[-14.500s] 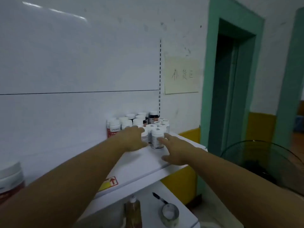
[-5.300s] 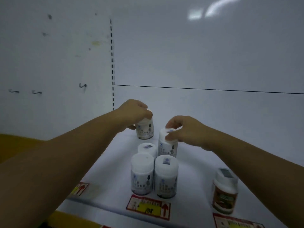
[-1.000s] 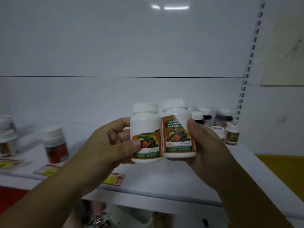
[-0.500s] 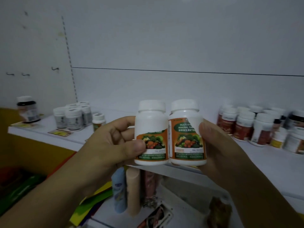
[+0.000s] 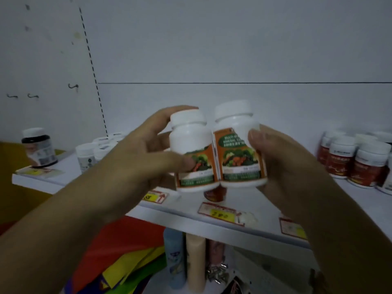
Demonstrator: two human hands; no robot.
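While the left hand (image 5: 146,158) grips the left bottle (image 5: 191,143) and the right hand (image 5: 282,166) the right bottle (image 5: 233,128), both hang mid-frame above the shelf (image 5: 182,217), apparently not yet set down.

The lone head camera looks forward and slightly down, close behind the left hand (image 5: 137,166) gripping the left vitamin bottle (image 5: 191,141) and the right hand (image 5: 286,170) gripping the right vitamin bottle (image 5: 235,158), facing the white shelf (image 5: 186,217) and wall panel (image 5: 233,49).
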